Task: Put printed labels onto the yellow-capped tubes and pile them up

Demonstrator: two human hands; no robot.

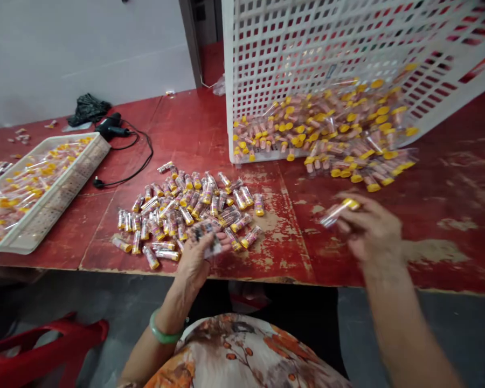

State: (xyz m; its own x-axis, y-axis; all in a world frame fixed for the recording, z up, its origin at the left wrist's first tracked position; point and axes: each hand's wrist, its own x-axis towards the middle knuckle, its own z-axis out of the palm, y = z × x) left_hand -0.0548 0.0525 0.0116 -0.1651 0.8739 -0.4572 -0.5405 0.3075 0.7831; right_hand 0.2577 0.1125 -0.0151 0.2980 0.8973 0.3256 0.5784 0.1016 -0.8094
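Note:
My right hand [375, 230] pinches a small clear tube with a yellow cap [337, 212], held tilted over the table's right half. Its contents are blurred. On my left hand [194, 261], palm up with the thumb pressed down, lie small printed clear film pieces [208, 237]. Just beyond that hand spreads a pile of yellow-capped tubes in printed wraps [172, 207]. Beyond my right hand, a heap of pink-filled tubes with yellow caps [331, 126] spills out of a white plastic crate [231, 108] lying on its side.
A white tray [70, 175] full of capped tubes stands at the left. Behind it lie a black hair dryer [112, 126] with its cord and plug, and a black plastic bag [88, 109]. The red table [275, 245] has worn patches. A red stool [52, 342] stands below left.

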